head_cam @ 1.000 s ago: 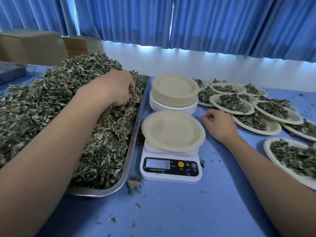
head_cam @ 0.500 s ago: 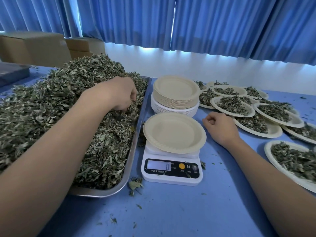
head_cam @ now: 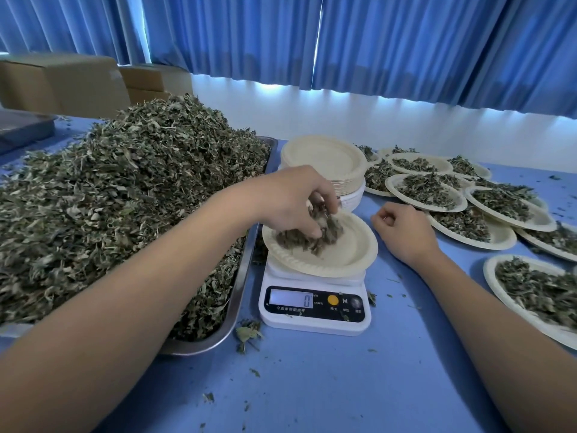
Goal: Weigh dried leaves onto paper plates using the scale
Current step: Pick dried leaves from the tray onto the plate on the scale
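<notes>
Blue table (head_cam: 312, 385) carrying a weighing station, with the scale (head_cam: 315, 310) as the reference point. Left of the scale, a steel tray (head_cam: 240, 295) holds the heap of dried leaves (head_cam: 125, 198). To its right lie overlapping filled plates (head_cam: 427, 192), and behind it stands a stack of empty plates (head_cam: 324, 160). A paper plate (head_cam: 343, 254) sits on the scale's platform.

The left hand (head_cam: 290, 198), a moment ago buried in the heap, is now above the plate's left half. Its fingers (head_cam: 324, 195) are curled loosely round a handful of leaves (head_cam: 312, 235), the lower part of which already touches the plate. The right hand (head_cam: 406, 232) rests on the table just right of the scale, as before, its fingers (head_cam: 382, 214) curled in and holding nothing.

The display (head_cam: 292, 298) reads 0. This is probably the first charge of a new portion, with top-ups or removals to follow.
</notes>
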`<state>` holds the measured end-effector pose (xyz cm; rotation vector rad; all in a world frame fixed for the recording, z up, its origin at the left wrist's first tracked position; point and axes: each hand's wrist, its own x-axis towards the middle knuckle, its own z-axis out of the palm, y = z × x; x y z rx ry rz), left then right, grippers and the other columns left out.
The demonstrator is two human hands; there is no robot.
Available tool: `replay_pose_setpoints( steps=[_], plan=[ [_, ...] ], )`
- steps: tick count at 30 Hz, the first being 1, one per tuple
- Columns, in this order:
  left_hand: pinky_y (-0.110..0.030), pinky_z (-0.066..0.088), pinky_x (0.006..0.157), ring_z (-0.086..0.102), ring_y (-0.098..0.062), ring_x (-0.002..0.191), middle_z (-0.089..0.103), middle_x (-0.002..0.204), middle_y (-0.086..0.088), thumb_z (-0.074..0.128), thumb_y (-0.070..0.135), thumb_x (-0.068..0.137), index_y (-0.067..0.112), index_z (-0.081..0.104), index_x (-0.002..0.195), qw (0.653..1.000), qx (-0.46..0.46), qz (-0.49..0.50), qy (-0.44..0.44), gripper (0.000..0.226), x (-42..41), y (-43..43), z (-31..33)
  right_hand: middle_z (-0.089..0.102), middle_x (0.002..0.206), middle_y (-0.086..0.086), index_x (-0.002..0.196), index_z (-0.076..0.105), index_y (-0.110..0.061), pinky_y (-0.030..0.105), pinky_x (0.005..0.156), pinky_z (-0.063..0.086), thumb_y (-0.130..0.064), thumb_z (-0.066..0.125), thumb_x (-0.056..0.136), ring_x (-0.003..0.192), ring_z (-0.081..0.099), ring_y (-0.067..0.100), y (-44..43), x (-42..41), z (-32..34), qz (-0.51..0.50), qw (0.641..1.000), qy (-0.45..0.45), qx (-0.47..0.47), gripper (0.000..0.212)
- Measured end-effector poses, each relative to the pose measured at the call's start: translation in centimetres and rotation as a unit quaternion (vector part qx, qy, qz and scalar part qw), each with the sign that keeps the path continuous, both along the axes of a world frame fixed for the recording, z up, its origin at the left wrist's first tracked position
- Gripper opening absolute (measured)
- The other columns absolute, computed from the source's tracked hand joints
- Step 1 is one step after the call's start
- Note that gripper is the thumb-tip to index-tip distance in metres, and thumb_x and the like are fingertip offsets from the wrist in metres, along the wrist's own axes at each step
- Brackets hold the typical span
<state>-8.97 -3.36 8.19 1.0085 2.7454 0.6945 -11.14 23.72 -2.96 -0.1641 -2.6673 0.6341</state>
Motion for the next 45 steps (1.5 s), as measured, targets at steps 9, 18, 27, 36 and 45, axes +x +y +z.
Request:
replay_pose_setpoints(
  steps=[9,18,27,36,45],
  plan=[
    [-0.035,0.051,0.092,0.065,-0.007,0.103,0.065,0.118,0.015,0.085,0.025,0.078,0.043,0.064,0.121,0.997,-0.063,0.037,-0.026,0.051,-2.1,-5.7,3.1,0.056,0.055,-0.005,0.072,0.057,-0.026,0.029,0.054,0.040,-0.029,0.060,0.097,0.057,0.056,0.017,0.0,0.1,0.0,0.002,1.000,0.002,0.000,0.026],
    [-0.024,0.054,0.043,0.070,-0.019,0.082,0.062,0.093,0.002,0.092,0.047,0.061,0.030,0.057,0.126,0.935,-0.270,0.208,-0.102,0.077,-4.4,-8.8,1.7,0.059,0.059,-0.006,0.074,0.059,-0.026,0.030,0.054,0.043,-0.031,0.061,0.097,0.060,0.058,0.016,0.0,0.2,0.0,0.002,1.000,0.002,0.003,0.023],
    [-0.033,0.060,0.055,0.058,-0.030,0.093,0.050,0.109,-0.008,0.096,0.016,0.062,0.020,0.066,0.103,0.925,-0.285,0.197,-0.158,0.050,-4.6,-7.9,-1.0,0.056,0.059,-0.007,0.075,0.058,-0.028,0.029,0.053,0.040,-0.033,0.061,0.097,0.058,0.055,0.013,0.0,0.3,0.1,0.012,1.000,-0.001,-0.010,0.022],
    [-0.031,0.056,0.053,0.062,-0.022,0.079,0.059,0.095,-0.002,0.087,0.011,0.073,0.020,0.070,0.089,0.950,-0.252,0.181,-0.040,0.025,-4.6,-7.6,0.0,0.053,0.052,-0.006,0.076,0.061,-0.026,0.029,0.053,0.040,-0.032,0.061,0.098,0.054,0.052,0.016,-0.1,0.5,0.1,0.020,1.000,-0.003,-0.017,0.023],
    [-0.023,0.036,0.057,0.054,-0.004,0.073,0.061,0.083,0.013,0.082,0.011,0.079,0.016,0.074,0.089,0.957,-0.247,0.149,0.016,0.014,-3.7,-7.0,1.6,0.060,0.059,-0.004,0.079,0.063,-0.025,0.029,0.053,0.041,-0.032,0.060,0.097,0.059,0.058,0.016,-0.2,0.5,0.2,0.013,1.000,-0.005,-0.006,0.020]
  ],
)
